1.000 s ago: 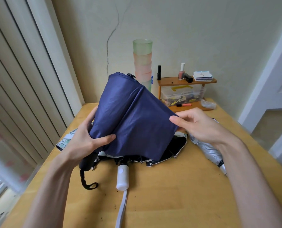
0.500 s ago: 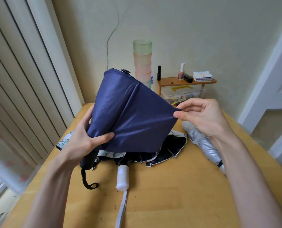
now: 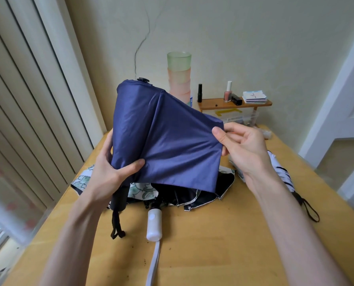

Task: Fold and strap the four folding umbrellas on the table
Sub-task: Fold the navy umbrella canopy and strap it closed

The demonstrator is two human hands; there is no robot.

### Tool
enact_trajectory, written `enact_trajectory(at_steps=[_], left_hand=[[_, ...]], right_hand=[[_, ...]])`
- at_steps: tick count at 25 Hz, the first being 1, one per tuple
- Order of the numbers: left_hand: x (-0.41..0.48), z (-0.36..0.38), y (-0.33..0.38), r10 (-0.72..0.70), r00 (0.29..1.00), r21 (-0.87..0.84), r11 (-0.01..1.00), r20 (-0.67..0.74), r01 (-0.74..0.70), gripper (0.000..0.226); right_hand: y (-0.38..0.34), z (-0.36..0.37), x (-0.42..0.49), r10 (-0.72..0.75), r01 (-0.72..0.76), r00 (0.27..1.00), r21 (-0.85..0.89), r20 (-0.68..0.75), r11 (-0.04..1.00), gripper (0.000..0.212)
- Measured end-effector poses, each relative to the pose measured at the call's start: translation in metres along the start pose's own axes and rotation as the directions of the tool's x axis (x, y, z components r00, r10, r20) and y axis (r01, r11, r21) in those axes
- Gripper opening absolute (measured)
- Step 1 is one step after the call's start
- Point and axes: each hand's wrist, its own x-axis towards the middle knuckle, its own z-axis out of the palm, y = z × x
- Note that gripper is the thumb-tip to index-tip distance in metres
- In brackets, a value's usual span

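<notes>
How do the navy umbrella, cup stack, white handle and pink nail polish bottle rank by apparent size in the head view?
1. navy umbrella, by far, though held close to the camera.
2. cup stack, partly hidden behind it.
3. white handle, smaller despite lying nearer.
4. pink nail polish bottle, far back, so true size unsure.

Probably a home: nail polish (image 3: 227, 93) on a small shelf (image 3: 213, 104), stacked cups (image 3: 179, 79), wooden table (image 3: 213, 244).

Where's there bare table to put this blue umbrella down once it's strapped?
The table is bare near you, between the white handle and the pale umbrella at right. A narrower strip runs left of the black strap. Crowded: the centre, covered by the floral umbrella, and the back by the shelf.
</notes>
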Motion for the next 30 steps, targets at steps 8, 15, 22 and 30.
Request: enact_trajectory(at_steps=[8, 15, 22, 30], left_hand=[[-0.006, 0.001, 0.002, -0.023, 0.999, 0.026, 0.999, 0.022, 0.022, 0.091], [-0.007, -0.012, 0.007, -0.058, 0.997, 0.065, 0.996, 0.054, 0.054, 0.090], [-0.009, -0.014, 0.007, -0.064, 0.995, 0.058, 0.997, 0.073, 0.060, 0.082], [-0.007, -0.012, 0.005, -0.069, 0.996, 0.079, 0.995, 0.052, 0.065, 0.085]], right_hand=[[-0.008, -0.002, -0.003, -0.144, 0.141, 0.977, 0.036, 0.154, 0.989, 0.030], [-0.011, -0.010, -0.002, -0.173, 0.226, 0.938, -0.152, 0.299, 0.962, 0.013], [-0.005, -0.019, 0.003, -0.053, 0.134, 0.945, -0.233, 0.323, 0.963, 0.008], [-0.004, -0.024, 0.006, -0.088, 0.193, 0.920, -0.243, 0.382, 0.951, 0.012]])
